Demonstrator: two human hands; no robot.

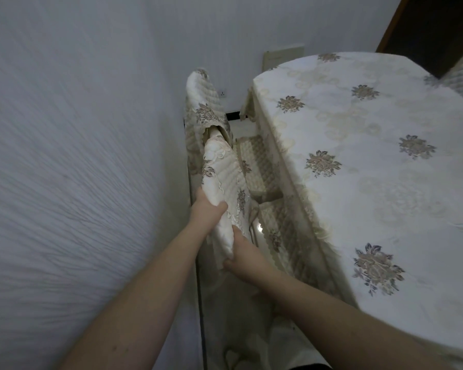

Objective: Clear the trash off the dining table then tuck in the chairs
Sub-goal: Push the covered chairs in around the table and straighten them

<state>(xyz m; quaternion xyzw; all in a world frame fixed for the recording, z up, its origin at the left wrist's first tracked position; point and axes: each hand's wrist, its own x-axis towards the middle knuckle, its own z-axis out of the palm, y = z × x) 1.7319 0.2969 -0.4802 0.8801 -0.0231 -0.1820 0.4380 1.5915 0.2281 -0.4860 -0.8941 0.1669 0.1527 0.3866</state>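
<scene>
The dining table [372, 161] fills the right side under a cream cloth with flower prints. Beside its left edge stands a chair whose cream quilted back [222, 177] I hold with both hands. My left hand [206, 212] grips the top of that back from the left, thumb over the fabric. My right hand [241, 255] grips the nearer end of the back from below. Its padded seat [278, 231] sits partly under the hanging tablecloth. A second covered chair [206, 105] stands farther along the wall, its seat [257, 164] also by the table's edge.
A white textured wall [78, 169] runs close along the left, leaving a narrow strip of floor. A wall socket [223, 93] and a cream wall plate [284, 57] sit at the far end. A dark wooden door frame [393, 25] is at top right.
</scene>
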